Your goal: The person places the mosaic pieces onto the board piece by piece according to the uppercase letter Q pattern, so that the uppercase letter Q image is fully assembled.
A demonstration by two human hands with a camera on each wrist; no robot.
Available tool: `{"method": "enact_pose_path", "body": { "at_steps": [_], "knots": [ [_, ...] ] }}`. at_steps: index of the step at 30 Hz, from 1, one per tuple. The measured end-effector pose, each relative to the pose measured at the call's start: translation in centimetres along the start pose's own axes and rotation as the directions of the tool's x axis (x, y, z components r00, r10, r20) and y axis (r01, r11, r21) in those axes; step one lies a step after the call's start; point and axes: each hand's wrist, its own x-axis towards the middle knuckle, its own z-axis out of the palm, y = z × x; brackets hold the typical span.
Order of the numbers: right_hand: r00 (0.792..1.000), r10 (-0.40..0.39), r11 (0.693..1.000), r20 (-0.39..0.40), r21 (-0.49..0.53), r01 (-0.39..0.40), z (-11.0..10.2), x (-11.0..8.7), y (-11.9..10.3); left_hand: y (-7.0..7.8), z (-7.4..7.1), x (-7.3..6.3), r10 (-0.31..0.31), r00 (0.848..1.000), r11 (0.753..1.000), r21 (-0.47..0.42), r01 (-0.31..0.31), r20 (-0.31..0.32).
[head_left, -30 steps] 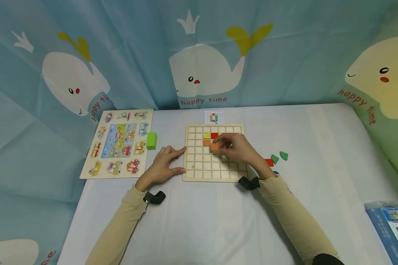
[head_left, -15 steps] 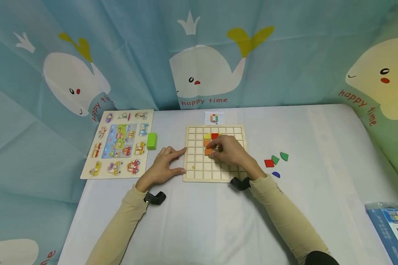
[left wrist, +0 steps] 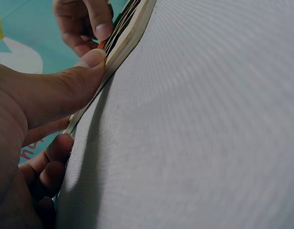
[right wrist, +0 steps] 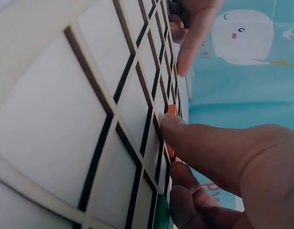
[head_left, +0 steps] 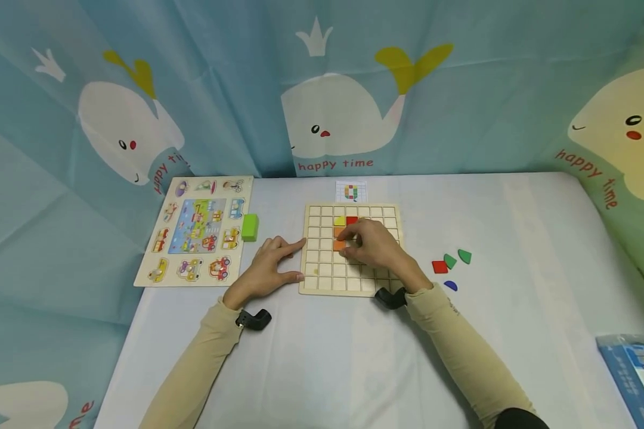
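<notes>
A: Where are the hands?

B: Apart. The right hand (head_left: 372, 243), mid-frame, pinches an orange tile (head_left: 338, 245) between thumb and finger at the grid board (head_left: 325, 270).

A: Is that tile seated in its square?

B: I can't tell; the fingers hide part of it.

A: And the left hand (head_left: 268, 268)?

B: Left of centre, thumb and index finger stretched out, touching the board's left edge.

A: What's near the tile?

B: Just above it in the frame, a second orange tile (head_left: 339, 232), then a yellow piece (head_left: 340, 221) with a red tile (head_left: 351, 220) to its right. Above the board lies a pattern card (head_left: 351, 191).

A: And farther out?

B: Right of the board, two green pieces (head_left: 450, 261), a red square (head_left: 439, 267) and a blue half-round (head_left: 451, 286). Frame left, a picture puzzle (head_left: 174, 275), a green block (head_left: 250, 227) at its right edge.
</notes>
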Motion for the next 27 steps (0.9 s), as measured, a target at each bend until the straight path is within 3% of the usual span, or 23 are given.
{"method": "enact_pose_path", "body": {
  "at_steps": [27],
  "knots": [
    [0.998, -0.016, 1.000, -0.054, -0.005, 0.016, 0.17, -0.03, -0.08, 0.01, 0.04, -0.11, -0.009, 1.000, 1.000, 0.014, 0.009, -0.002]
  ]
}}
